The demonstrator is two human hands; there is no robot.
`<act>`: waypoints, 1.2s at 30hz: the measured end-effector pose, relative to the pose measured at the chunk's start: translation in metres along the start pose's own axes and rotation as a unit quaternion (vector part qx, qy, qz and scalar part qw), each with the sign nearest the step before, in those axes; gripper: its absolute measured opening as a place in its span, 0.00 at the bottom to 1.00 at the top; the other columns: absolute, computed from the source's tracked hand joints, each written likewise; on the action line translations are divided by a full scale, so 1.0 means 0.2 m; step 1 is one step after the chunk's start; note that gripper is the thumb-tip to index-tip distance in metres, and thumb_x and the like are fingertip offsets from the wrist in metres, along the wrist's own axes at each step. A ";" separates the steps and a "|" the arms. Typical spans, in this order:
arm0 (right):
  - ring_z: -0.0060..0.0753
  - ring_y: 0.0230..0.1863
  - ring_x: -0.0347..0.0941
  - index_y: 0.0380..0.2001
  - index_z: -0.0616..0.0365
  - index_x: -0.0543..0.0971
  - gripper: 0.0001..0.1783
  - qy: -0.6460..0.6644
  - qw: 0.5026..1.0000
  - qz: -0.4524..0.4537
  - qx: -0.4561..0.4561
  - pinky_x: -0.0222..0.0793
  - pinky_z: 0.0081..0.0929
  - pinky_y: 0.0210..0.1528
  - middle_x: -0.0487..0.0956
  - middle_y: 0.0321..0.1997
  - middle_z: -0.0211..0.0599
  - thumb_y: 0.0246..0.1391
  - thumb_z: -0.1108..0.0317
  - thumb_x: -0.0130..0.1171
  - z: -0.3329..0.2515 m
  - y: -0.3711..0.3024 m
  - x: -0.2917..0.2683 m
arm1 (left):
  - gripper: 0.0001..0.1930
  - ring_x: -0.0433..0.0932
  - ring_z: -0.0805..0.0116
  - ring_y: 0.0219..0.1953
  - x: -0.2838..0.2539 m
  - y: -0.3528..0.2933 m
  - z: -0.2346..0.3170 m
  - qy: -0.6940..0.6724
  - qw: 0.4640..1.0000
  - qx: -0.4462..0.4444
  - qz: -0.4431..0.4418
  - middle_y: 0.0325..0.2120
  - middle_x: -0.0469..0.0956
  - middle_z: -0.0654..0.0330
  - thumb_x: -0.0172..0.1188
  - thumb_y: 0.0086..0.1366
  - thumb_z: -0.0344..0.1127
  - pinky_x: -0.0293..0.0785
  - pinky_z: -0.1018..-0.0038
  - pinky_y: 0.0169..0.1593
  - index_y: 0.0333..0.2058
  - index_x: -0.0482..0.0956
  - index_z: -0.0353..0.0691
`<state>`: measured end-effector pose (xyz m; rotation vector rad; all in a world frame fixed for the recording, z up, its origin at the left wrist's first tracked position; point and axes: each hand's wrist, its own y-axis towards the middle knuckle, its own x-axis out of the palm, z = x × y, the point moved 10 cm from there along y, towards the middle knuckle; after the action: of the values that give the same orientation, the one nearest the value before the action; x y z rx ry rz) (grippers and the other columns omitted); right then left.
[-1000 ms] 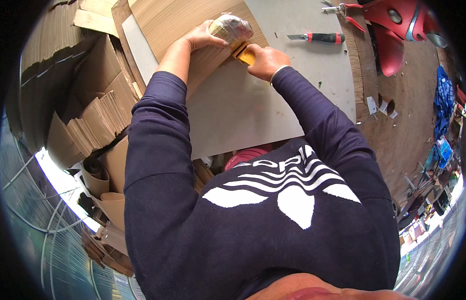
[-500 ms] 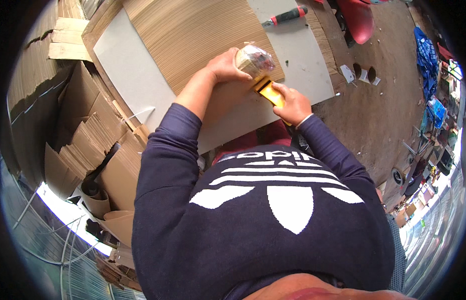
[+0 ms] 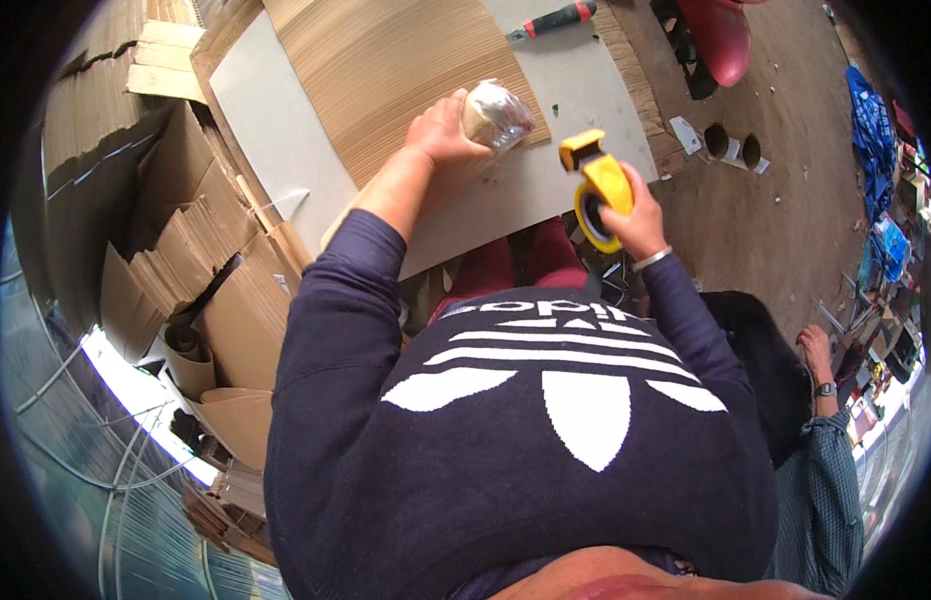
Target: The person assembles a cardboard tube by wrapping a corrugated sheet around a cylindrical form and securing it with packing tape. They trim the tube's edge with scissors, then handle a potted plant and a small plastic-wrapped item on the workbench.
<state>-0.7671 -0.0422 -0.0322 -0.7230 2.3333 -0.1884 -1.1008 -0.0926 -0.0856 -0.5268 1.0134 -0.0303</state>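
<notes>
Seemingly to steady it, clasping the clear-wrapped bundle [image 3: 500,116] with the left grip [image 3: 448,133] over the near edge of the brown panel [image 3: 406,70]; grasping the yellow tape dispenser [image 3: 611,186] by its body with the right grip [image 3: 641,218], right of that panel, perhaps leaving its head free.
</notes>
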 end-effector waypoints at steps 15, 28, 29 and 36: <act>0.52 0.55 0.78 0.66 0.48 0.67 0.45 -0.097 0.989 -0.012 -0.116 0.74 0.41 0.57 0.79 0.57 0.48 0.41 0.55 0.67 -0.20 0.80 0.33 | 0.57 0.65 0.50 0.60 0.18 -0.47 0.31 0.015 0.982 0.056 0.178 0.55 0.67 0.53 0.80 0.35 0.54 0.64 0.53 0.61 0.66 0.63 0.47; 0.51 0.55 0.78 0.67 0.46 0.65 0.46 -0.151 0.980 -0.015 -0.130 0.74 0.41 0.57 0.78 0.57 0.47 0.41 0.59 0.67 -0.27 0.72 0.40 | 0.57 0.74 0.50 0.61 0.46 -0.16 0.03 -0.275 0.950 -0.101 -0.105 0.57 0.75 0.42 0.73 0.48 0.66 0.67 0.62 0.66 0.66 0.62 0.31; 0.51 0.55 0.78 0.67 0.47 0.66 0.45 -0.149 0.981 -0.011 -0.124 0.74 0.40 0.58 0.78 0.58 0.48 0.41 0.60 0.66 -0.26 0.71 0.39 | 0.49 0.78 0.55 0.58 0.50 -0.13 -0.04 -0.374 0.908 -0.164 -0.097 0.54 0.78 0.44 0.68 0.58 0.64 0.70 0.64 0.63 0.65 0.62 0.30; 0.49 0.56 0.77 0.66 0.49 0.66 0.45 -0.111 0.986 0.039 -0.121 0.73 0.39 0.58 0.78 0.57 0.47 0.42 0.59 0.67 -0.23 0.69 0.36 | 0.38 0.79 0.60 0.53 0.56 0.15 0.03 -0.744 0.641 -0.183 -0.051 0.50 0.78 0.45 0.64 0.68 0.43 0.76 0.64 0.59 0.66 0.54 0.31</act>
<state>-0.9027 0.0318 -0.0825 -0.7278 2.1856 0.2047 -1.0420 -0.0938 -0.1856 -0.7339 -0.6921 0.4655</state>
